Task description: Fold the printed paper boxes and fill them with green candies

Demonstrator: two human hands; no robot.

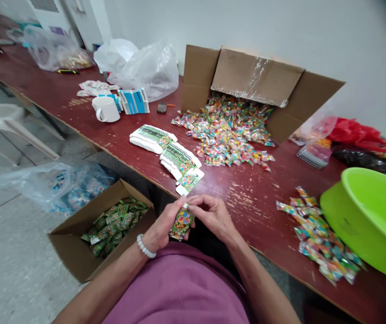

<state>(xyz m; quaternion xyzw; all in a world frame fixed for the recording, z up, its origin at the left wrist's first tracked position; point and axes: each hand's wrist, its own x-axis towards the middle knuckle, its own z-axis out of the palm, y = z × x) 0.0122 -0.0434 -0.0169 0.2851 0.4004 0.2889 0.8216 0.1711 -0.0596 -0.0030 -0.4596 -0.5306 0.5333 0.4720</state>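
My left hand (166, 223), with a pale bead bracelet at the wrist, is wrapped round a small green printed candy box (181, 222). The fingers of my right hand (215, 216) pinch at the white flap on the box's upper end. Just beyond my hands, a row of flattened printed boxes (179, 160) lies fanned out on the table. Further back, wrapped candies (226, 135) spill from a tipped cardboard carton (256, 74).
Left of my lap stands an open carton (74, 254) of green packets (118, 222). A green basin (358, 220) sits at the right beside more wrapped candies (324, 243). A white mug (108, 110) and plastic bags (155, 67) are on the red table (243, 193). A white stool (3, 112) stands left.
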